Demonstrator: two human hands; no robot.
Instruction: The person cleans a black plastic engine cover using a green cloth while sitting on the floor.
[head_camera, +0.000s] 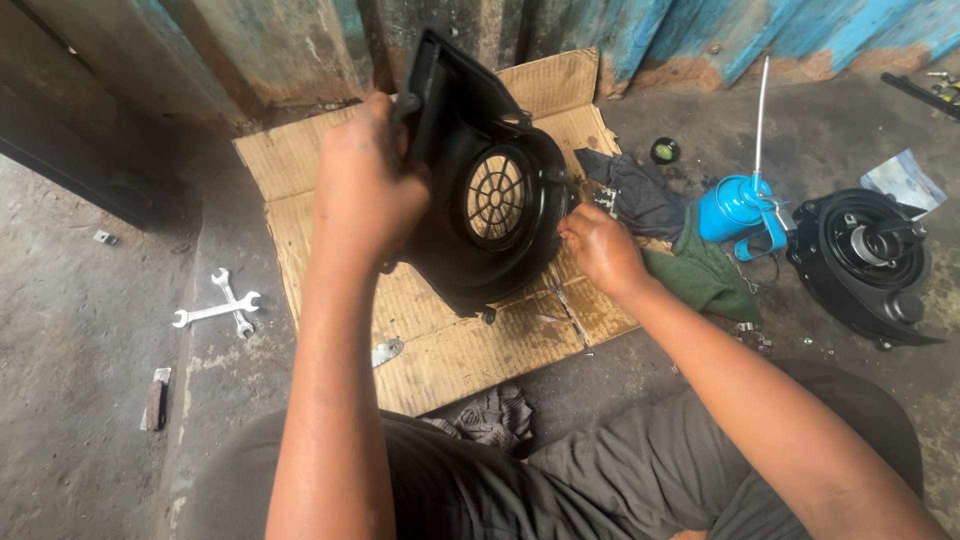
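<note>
My left hand (365, 190) grips the upper left edge of a black plastic fan cover (470, 190) and holds it upright above a flattened cardboard sheet (440, 350). The cover has a round grille (497, 197) in its middle, facing me. My right hand (600, 248) is at the cover's right edge with its fingers closed near a small fastener; whether it holds a small tool I cannot tell.
A dark rag (635, 190) and a green cloth (705, 275) lie to the right of the cardboard. Beyond them stand a blue oil can (740, 205) with a long spout and a black round engine part (870, 260). Two crossed spanners (222, 305) lie on the concrete at left.
</note>
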